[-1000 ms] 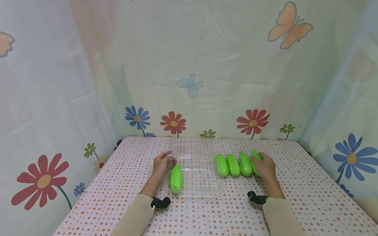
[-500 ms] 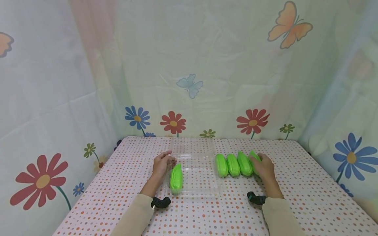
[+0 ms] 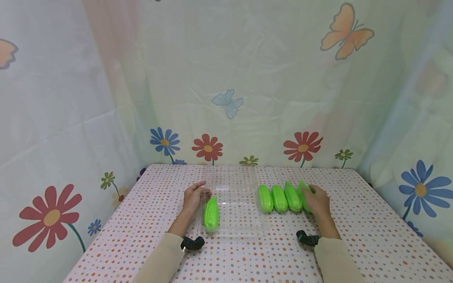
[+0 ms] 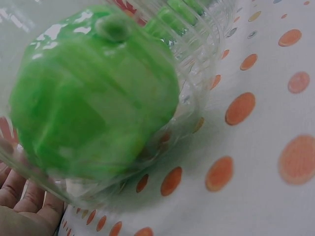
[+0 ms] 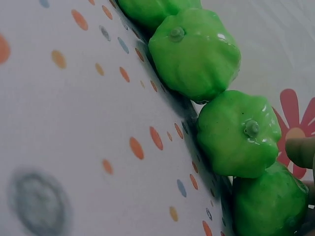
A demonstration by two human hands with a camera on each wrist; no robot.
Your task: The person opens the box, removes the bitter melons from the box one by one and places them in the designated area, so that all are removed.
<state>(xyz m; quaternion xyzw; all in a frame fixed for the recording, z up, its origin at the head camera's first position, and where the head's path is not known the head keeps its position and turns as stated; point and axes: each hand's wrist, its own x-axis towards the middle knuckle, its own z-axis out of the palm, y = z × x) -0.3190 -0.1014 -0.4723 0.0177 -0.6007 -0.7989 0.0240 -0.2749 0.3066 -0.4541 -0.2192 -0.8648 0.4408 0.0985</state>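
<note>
A long, glossy green toy gourd lies along the left side of a clear plastic box. My left hand rests at the box's left wall near its back corner. In the left wrist view, its fingers show outside the clear wall, below the gourd. Right of the box, several matching gourds lie side by side in a row. My right hand holds the rightmost gourd, covering its right side. In the right wrist view, a fingertip shows just above this gourd.
The box's clear lid is folded back flat behind it. A dotted cloth covers the table. Flowered curtains hang at the back and sides. Each wrist carries a black camera mount.
My right hand has moved slightly left with the rightmost gourd, bringing it closer to the row. The third gourd has shifted a little left. My left hand and the box stay put.
</note>
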